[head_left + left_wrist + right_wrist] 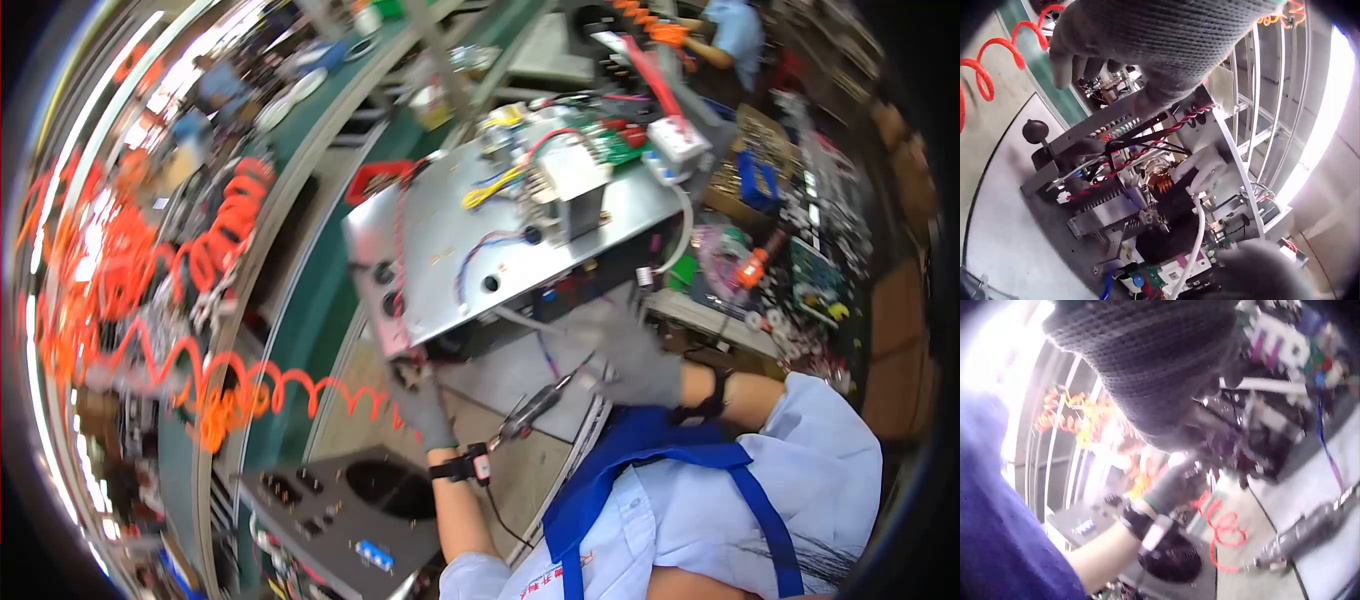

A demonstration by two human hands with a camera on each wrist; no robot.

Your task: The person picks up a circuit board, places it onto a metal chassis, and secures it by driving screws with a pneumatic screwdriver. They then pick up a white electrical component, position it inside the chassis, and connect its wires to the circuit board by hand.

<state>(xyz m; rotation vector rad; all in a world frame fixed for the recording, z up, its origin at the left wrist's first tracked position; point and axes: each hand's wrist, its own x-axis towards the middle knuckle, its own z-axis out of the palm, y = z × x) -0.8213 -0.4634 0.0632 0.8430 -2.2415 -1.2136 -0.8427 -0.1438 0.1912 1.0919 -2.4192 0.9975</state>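
Note:
A metal chassis (pixel 430 270) carries a circuit board and wires on its top plate, with its open side toward the person. My gloved left hand (pixel 425 410) grips the chassis's near left corner; in the left wrist view its fingers (pixel 1066 59) reach over the frame edge. Inside the opening show a copper coil (pixel 1161 181), twisted red wires and a white cable (pixel 1199 240). My gloved right hand (pixel 635 360) is at the open front, right of the white cable, blurred by motion; I cannot tell whether it holds anything. A power screwdriver (pixel 540 408) hangs between the hands.
A black panel (pixel 350 505) with a large round hole stands at the lower left. Orange coiled hoses (pixel 240 200) hang at left, one stretching toward the screwdriver. A green conveyor (pixel 290 390) runs behind. Small parts and a blue box (pixel 757 180) crowd the right side.

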